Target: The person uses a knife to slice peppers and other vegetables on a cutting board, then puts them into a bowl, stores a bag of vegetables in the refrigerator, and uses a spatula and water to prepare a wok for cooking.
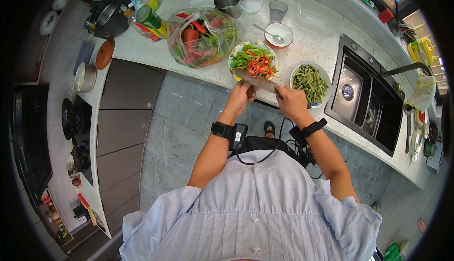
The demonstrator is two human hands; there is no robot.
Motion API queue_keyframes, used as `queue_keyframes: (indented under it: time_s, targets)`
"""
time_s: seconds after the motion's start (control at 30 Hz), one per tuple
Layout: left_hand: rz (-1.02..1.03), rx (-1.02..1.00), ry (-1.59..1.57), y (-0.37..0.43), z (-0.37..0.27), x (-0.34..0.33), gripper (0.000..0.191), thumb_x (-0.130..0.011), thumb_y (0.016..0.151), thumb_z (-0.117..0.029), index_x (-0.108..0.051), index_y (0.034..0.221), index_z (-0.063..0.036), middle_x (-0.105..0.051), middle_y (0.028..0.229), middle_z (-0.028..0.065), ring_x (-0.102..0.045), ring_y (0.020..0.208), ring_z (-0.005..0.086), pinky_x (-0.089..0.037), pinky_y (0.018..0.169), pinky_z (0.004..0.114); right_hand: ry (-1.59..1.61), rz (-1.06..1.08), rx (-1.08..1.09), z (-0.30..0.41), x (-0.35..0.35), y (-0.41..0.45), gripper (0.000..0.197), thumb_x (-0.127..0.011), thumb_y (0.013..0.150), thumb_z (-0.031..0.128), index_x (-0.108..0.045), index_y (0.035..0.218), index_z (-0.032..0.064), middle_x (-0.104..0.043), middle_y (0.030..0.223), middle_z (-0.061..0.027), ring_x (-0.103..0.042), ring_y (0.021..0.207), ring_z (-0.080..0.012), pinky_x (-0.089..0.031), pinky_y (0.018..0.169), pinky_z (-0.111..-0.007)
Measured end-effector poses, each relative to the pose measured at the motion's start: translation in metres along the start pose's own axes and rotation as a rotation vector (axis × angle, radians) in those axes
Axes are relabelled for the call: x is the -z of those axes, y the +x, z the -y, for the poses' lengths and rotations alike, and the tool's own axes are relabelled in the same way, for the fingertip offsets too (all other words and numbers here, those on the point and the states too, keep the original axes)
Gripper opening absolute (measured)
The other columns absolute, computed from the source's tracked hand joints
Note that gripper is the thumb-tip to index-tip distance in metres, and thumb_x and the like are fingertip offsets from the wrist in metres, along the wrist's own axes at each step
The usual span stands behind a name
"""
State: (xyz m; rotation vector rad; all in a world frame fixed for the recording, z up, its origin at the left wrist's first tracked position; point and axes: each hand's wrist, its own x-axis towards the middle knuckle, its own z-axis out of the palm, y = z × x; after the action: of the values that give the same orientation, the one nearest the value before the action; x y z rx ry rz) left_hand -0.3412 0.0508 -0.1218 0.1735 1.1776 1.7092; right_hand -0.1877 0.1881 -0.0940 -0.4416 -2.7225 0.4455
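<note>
My right hand (291, 99) grips a broad-bladed kitchen knife (261, 83), its blade pointing left over the near rim of a patterned plate (232, 55). On that plate lie sliced green peppers (244, 58) and red pepper strips (260, 66). My left hand (241, 96) is at the blade's far end, fingers curled, with a thin green stalk (248, 104) hanging from them. Whether those fingers also touch the blade is hard to tell. Right of the knife, a white bowl (329, 83) holds cut green beans (309, 83), partly behind my right hand.
A clear plastic bag (173, 53) of peppers and greens lies left of the plate. Behind stand a small bowl (289, 43) with a spoon (277, 39), a glass (277, 12) and a metal pot (227, 4). The black double sink (369, 94) is at right, the gas hob (83, 133) at left.
</note>
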Motion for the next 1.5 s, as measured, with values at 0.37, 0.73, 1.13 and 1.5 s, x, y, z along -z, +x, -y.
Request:
queue_keyframes:
  time_s: [0.37, 0.73, 1.13, 1.5]
  targets:
    - [-0.068, 0.054, -0.06, -0.003, 0.004, 0.004, 0.017, -0.045, 0.097, -0.021, -0.049, 0.097, -0.0053, -0.048, 0.073, 0.0018, -0.043, 0.059, 0.0117, -0.036, 0.05, 0.027, 0.057, 0.041, 0.05, 0.019, 0.011, 0.001, 0.025, -0.067, 0.073, 0.014, -0.061, 0.096, 0.0116, -0.057, 0.069, -0.007, -0.059, 0.06, -0.0278, -0.047, 0.051, -0.039]
    - [-0.101, 0.037, 0.072, -0.006, -0.005, 0.006, 0.017, -0.049, 0.094, -0.02, -0.048, 0.097, -0.0035, -0.052, 0.082, 0.0043, -0.041, 0.058, 0.0088, -0.035, 0.051, 0.025, -0.06, 0.073, -0.051, -0.008, -0.002, 0.001, 0.013, -0.061, 0.077, 0.016, -0.058, 0.089, 0.0113, -0.058, 0.07, -0.0079, -0.06, 0.062, -0.0298, -0.048, 0.052, -0.04]
    - [-0.124, -0.046, 0.201, 0.001, 0.008, 0.013, 0.011, -0.054, 0.091, -0.014, -0.053, 0.09, -0.0026, -0.051, 0.071, 0.0009, -0.044, 0.057, 0.0085, -0.034, 0.049, 0.024, 0.021, 0.053, 0.079, 0.012, 0.014, 0.001, 0.024, -0.067, 0.072, 0.014, -0.061, 0.096, 0.0119, -0.055, 0.069, -0.0063, -0.06, 0.061, -0.0265, -0.048, 0.053, -0.038]
    - [-0.172, -0.013, 0.026, -0.003, 0.0, -0.001, 0.009, -0.054, 0.09, -0.01, -0.054, 0.093, -0.0019, -0.052, 0.073, 0.0007, -0.044, 0.058, 0.0085, -0.035, 0.049, 0.024, 0.019, 0.037, 0.042, 0.003, 0.01, 0.001, 0.017, -0.066, 0.074, 0.018, -0.057, 0.086, 0.0115, -0.056, 0.068, -0.0068, -0.06, 0.061, -0.0287, -0.048, 0.052, -0.04]
